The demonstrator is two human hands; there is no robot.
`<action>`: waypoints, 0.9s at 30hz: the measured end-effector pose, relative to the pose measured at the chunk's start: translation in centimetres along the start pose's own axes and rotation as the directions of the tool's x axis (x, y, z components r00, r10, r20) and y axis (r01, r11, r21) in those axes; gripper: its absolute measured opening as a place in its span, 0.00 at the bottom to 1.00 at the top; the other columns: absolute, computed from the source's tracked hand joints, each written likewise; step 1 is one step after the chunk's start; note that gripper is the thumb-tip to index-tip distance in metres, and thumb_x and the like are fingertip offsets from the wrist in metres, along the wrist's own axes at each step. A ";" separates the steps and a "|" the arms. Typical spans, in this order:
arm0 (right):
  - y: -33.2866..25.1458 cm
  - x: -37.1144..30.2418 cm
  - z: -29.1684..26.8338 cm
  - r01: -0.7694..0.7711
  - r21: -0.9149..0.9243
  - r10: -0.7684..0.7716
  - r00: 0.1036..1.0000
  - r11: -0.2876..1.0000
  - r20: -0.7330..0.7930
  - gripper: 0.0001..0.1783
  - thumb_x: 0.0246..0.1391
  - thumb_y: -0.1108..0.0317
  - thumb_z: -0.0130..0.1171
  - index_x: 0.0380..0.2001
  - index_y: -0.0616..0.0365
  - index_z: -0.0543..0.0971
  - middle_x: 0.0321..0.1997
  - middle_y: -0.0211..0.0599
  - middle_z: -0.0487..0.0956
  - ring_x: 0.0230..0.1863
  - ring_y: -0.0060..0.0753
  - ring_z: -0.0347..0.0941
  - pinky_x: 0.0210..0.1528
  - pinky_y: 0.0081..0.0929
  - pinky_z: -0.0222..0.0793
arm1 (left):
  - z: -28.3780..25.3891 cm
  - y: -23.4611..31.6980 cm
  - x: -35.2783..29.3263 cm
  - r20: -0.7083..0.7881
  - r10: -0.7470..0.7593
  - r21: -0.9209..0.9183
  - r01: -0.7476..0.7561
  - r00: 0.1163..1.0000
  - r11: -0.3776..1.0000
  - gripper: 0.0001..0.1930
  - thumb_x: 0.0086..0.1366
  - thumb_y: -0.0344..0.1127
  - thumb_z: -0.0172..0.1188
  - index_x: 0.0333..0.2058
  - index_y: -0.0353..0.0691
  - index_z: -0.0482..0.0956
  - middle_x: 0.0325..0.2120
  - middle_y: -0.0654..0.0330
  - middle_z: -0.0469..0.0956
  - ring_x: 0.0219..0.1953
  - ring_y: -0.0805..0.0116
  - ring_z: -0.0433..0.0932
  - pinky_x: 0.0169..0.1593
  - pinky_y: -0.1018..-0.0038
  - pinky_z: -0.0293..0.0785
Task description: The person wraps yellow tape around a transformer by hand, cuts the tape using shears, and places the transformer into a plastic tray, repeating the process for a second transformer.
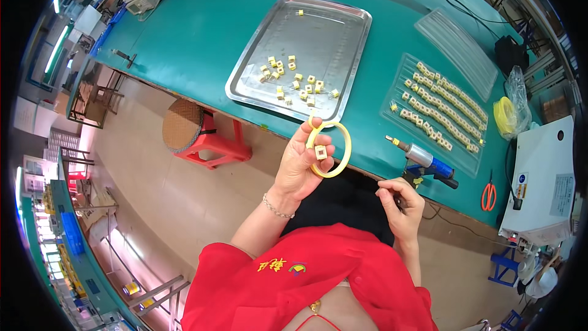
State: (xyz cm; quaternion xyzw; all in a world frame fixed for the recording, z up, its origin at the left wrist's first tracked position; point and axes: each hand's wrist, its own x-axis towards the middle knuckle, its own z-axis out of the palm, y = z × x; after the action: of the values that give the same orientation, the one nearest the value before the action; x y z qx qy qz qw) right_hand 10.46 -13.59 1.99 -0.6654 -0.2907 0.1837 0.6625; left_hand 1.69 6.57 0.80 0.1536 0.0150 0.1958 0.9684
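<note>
My left hand (297, 168) is raised just in front of the table's near edge, its fingers closed on a thin roll of yellow tape (348, 151) and a small square yellow-and-white coil bobbin (320, 152). A short end of tape sticks up above the fingertips. To the right, my right hand (404, 209) is closed with thumb and fingertips together; whatever may be between them cannot be made out. It is close to a blue-and-silver motor-like tool (421, 156) at the table edge, whose shaft tip carries a small yellow piece.
A metal tray (245, 61) with several loose bobbins lies on the green table (177, 43). Rows of bobbins fill a clear plastic tray (422, 144); another clear tray (459, 49) lies behind. Red-handled scissors (488, 197) and a white box (542, 178) are at right. Below stands a red stool (214, 145).
</note>
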 end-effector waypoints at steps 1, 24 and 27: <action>0.1 -0.2 -0.2 -0.036 -0.008 0.036 0.999 0.999 0.005 0.06 0.49 0.80 0.56 0.33 0.67 0.76 0.28 0.32 0.74 0.28 0.16 0.68 0.29 0.11 0.60 | 0.0 0.2 0.0 0.004 0.004 0.008 -0.004 1.000 1.000 0.28 0.53 0.30 0.64 0.52 0.45 0.63 0.37 0.60 0.76 0.39 0.69 0.77 0.37 0.78 0.77; -0.9 -3.6 -8.5 0.003 0.380 0.142 0.925 0.925 -0.353 0.17 0.62 0.61 0.41 0.41 0.65 0.72 0.15 0.36 0.73 0.13 0.16 0.62 0.15 0.14 0.49 | 4.0 2.7 1.6 -0.055 0.410 0.796 -0.208 0.911 0.569 0.18 0.62 0.24 0.50 0.51 0.32 0.61 0.37 0.48 0.76 0.29 0.75 0.77 0.18 0.88 0.62; -0.8 -0.9 -10.8 0.036 0.192 0.071 0.849 0.981 -0.523 0.12 0.59 0.68 0.47 0.39 0.64 0.75 0.17 0.33 0.73 0.16 0.13 0.60 0.18 0.12 0.50 | 1.9 0.6 -1.9 -0.037 0.229 0.702 -0.137 0.973 0.699 0.19 0.62 0.24 0.48 0.52 0.33 0.61 0.39 0.46 0.75 0.28 0.72 0.77 0.17 0.88 0.62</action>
State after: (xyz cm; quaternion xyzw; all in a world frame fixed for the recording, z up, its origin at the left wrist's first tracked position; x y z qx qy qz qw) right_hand 16.49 -22.59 3.26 -0.6250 -0.0721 0.0277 0.7768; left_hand -0.17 5.83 2.74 0.4939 0.1309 0.2802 0.8127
